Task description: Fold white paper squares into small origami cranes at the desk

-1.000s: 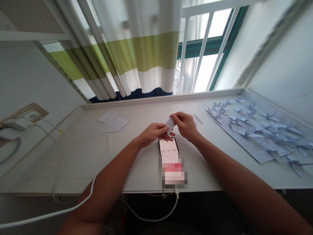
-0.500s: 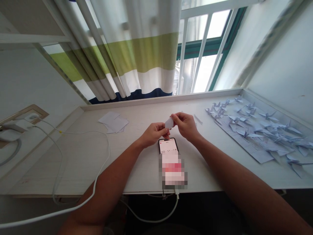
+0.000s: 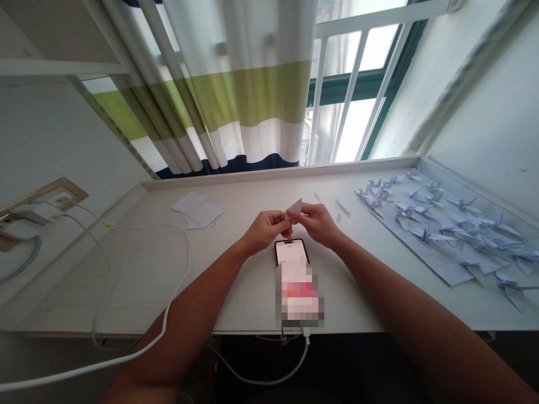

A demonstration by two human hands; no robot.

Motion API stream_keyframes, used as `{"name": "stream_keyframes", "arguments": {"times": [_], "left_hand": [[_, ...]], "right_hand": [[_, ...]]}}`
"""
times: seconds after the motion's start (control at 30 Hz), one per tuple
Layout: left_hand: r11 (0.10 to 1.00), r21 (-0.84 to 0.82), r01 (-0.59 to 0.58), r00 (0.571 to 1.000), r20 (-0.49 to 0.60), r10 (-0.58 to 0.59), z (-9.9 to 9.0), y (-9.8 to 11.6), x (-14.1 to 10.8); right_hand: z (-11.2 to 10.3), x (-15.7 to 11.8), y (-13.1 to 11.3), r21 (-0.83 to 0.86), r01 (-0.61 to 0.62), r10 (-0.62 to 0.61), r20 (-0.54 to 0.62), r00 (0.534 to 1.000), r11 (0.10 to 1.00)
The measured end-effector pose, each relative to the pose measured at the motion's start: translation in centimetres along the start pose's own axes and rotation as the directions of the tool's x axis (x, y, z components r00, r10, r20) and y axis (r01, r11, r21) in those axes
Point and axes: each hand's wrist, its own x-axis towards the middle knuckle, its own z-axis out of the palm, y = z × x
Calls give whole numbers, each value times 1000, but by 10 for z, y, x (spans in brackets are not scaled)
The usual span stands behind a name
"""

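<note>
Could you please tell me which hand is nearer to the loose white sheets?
Left. The left hand is to the right of the white sheets, with a gap between; the right hand is farther right, across the folded paper that both hold.

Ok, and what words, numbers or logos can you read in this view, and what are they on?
"00", probably: start of the digit row on the smartphone; the rest is hidden by the pixelated block.
Small line near the top of the smartphone's screen: too small to read.
Faint markings on the flat sheet under the paper cranes: too small to read.
Folded paper: no readable text.
</note>
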Motion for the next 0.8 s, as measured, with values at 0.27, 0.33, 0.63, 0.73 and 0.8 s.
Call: {"name": "stream_keyframes", "arguments": {"times": [0.27, 0.33, 0.63, 0.73, 0.8], "left_hand": [[998, -28, 50, 998, 51, -48, 1, 2, -2], [999, -30, 41, 998, 52, -39, 1, 3, -1], [928, 373, -14, 951, -282, 128, -9, -11, 4], [808, 584, -71, 918, -279, 282, -10, -12, 4], [754, 645, -126, 910, -227, 347, -8, -11, 3]], "right_hand": [[-4, 3, -4, 53, 1, 6, -128, 992, 999], [-3, 4, -3, 82, -17, 28, -130, 991, 996], [-6, 6, 4, 131, -131, 167, -316, 934, 983], [0, 5, 2, 140, -182, 204, -161, 966, 973], [5, 4, 2, 150, -151, 176, -175, 969, 977]]}}
